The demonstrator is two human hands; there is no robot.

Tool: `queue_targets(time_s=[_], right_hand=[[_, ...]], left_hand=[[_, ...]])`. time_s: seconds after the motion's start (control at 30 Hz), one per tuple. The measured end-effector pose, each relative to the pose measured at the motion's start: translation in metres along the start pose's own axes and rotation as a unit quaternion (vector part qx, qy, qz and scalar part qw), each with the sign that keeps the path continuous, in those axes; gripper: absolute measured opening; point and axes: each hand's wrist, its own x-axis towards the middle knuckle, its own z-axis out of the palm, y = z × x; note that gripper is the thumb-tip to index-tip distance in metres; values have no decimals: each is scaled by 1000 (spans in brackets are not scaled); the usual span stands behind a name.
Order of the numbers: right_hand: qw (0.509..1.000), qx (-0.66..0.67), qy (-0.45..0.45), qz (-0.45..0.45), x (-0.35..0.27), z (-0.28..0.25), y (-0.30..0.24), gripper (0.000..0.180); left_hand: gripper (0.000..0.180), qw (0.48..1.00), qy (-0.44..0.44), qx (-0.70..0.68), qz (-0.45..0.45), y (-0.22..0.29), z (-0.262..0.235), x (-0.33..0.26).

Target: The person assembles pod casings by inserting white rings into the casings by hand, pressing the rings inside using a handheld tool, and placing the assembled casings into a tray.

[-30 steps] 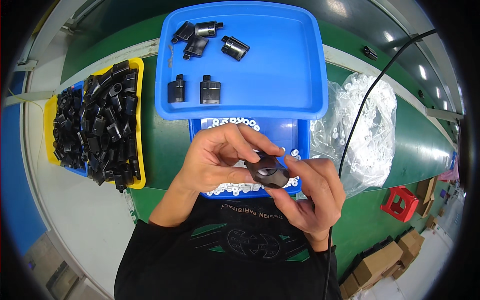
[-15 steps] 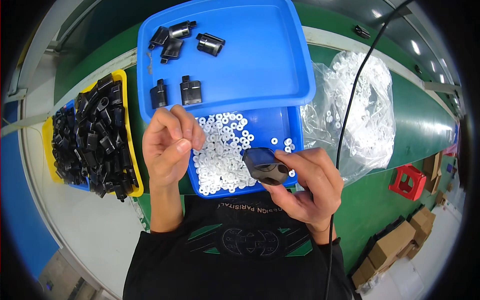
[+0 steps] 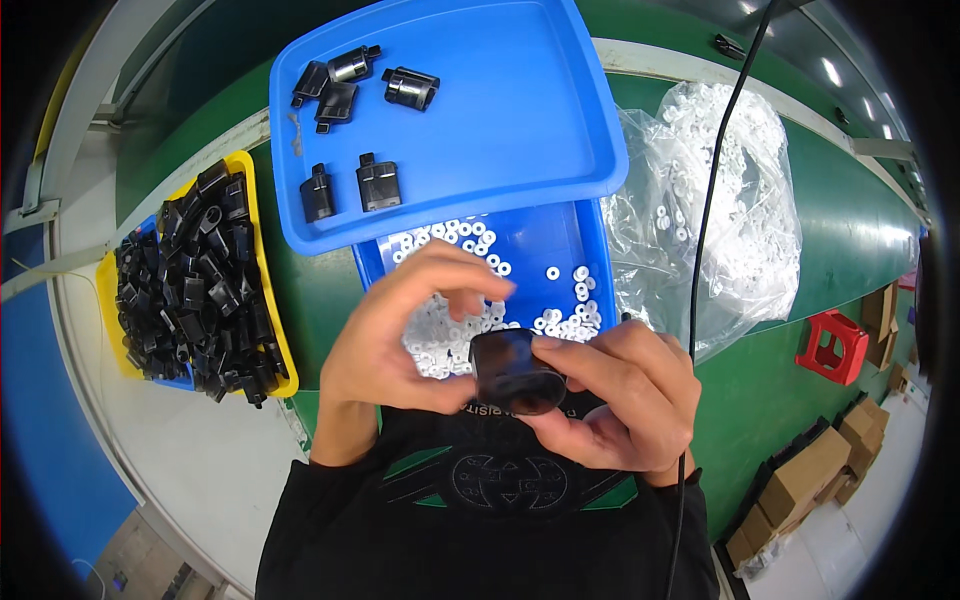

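Gripping one black housing (image 3: 515, 372) in curled right hand (image 3: 610, 405), left hand (image 3: 400, 335) pinching beside it, five black parts (image 3: 362, 130) on blue tray (image 3: 520, 120).

Small glossy black plastic housing (image 3: 513, 372), rounded, open end toward the viewer, just before the chest.

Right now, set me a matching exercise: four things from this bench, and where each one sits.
Things:
1. Black part
2. White rings
3. Black parts pile
4. Plastic bag

Places:
A. In the yellow bin at the left
B. Between the left hand and right hand
C. On the green belt at the right
D. In the lower blue tray

Pairs: 1-B, 2-D, 3-A, 4-C
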Motion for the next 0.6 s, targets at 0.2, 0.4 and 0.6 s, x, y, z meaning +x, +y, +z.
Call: queue_targets(time_s=[0.2,0.4,0.6], right_hand=[[1000,-5,-25,-17,-1,6,2,42],[999,-17,22,-23,-6,1,-4,39],[1000,-23,-8,4,-7,4,6,42]], left_hand=[[53,998,-51,15,30,8,19,16],[57,995,-53,79,13,7,13,17],[66,994,-26,100,-46,-3,-1,1]])
